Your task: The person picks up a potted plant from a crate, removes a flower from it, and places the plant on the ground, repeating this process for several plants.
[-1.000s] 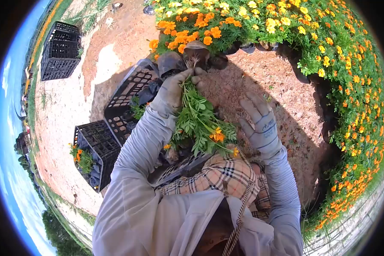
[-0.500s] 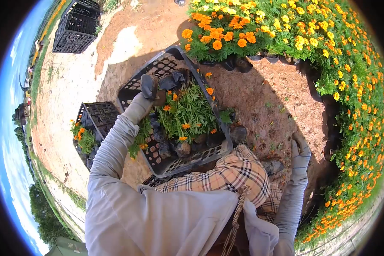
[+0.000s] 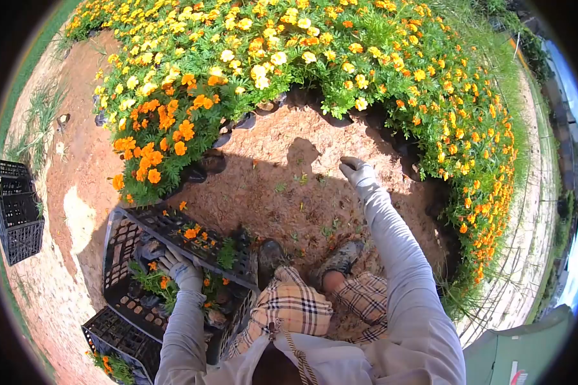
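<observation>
My gloved left hand (image 3: pixel 178 269) reaches into a black plastic crate (image 3: pixel 151 221), its fingers spread over the marigold plants (image 3: pixel 164 285) and dark nursery bags (image 3: pixel 151 249) inside. Parts of the plants are hidden under the hand and sleeve. On the other side, my gloved right hand (image 3: pixel 358 172) is stretched out above the bare soil (image 3: pixel 289 192), fingers extended, with nothing visible in it. It is nearest to the edge of the flowering marigold bed (image 3: pixel 366 83). Loose orange blossoms (image 3: pixel 191 233) show at the crate's side.
A second crate with plants (image 3: pixel 125 340) stands beside the first. Another black crate (image 3: pixel 19 212) is farther left. My shoes (image 3: pixel 340 260) are on the soil close to the crate. Potted marigolds curve around the front and right. A green surface (image 3: pixel 520 350) shows at lower right.
The view has turned right. My left hand, earlier raised over the crate with a dark nursery bag, is now down inside it, fingers spread. My right arm has reached forward over the soil.
</observation>
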Motion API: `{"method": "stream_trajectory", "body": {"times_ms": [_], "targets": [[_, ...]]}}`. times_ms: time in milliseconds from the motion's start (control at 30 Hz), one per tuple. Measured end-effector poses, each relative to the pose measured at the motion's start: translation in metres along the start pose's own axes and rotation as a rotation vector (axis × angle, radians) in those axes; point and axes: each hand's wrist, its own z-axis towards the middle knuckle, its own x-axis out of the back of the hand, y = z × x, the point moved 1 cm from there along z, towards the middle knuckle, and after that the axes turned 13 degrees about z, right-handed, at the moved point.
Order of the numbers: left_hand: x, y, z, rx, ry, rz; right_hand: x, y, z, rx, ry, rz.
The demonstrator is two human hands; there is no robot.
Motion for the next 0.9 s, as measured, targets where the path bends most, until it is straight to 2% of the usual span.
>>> {"method": "stream_trajectory", "body": {"times_ms": [33,67,100,133,167,200,267,367,400,433,533,567,600,767,900], "targets": [[-0.024,-0.001,0.003,-0.01,-0.044,0.079,0.007,0.002,0.026,-0.054,0.056,-0.01],[0.004,0.005,0.005,-0.023,-0.232,0.135,0.013,0.006,0.054,-0.091,0.106,-0.079],[0.001,0.008,0.01,-0.032,-0.315,0.223,0.017,0.015,0.084,-0.131,0.156,-0.144],[-0.007,0.005,0.01,-0.038,-0.4,0.315,0.016,0.032,0.118,-0.059,0.204,-0.256],[-0.014,0.003,0.011,-0.025,-0.385,0.338,0.016,0.003,0.125,-0.06,0.169,-0.358],[-0.022,0.001,0.01,-0.011,-0.374,0.36,0.005,0.007,0.146,0.059,0.367,-0.479],[-0.023,0.009,0.013,-0.014,-0.398,0.384,-0.022,0.065,0.231,0.19,0.421,-0.136],[0.01,0.016,0.013,-0.05,-0.526,0.368,-0.032,0.095,0.316,0.036,0.245,-0.79],[0.019,0.019,0.016,-0.052,-0.587,0.339,-0.033,0.093,0.328,0.222,0.319,-0.397],[0.028,0.021,0.018,-0.053,-0.649,0.309,-0.036,0.092,0.337,0.395,0.38,0.003],[0.027,0.024,0.018,-0.054,-0.671,0.293,-0.02,0.018,0.306,0.342,0.266,-0.545],[0.025,0.025,0.017,-0.061,-0.662,0.29,-0.018,0.01,0.309,0.186,0.127,-0.575],[0.023,0.026,0.018,-0.066,-0.651,0.281,-0.009,-0.025,0.283,0.112,0.052,-0.458],[0.022,0.023,0.017,-0.098,-0.595,0.197,-0.016,-0.006,0.3,0.192,0.127,-0.374],[0.018,0.017,0.016,-0.132,-0.528,0.08,-0.002,0.006,0.27,0.265,0.217,-0.074]]}}
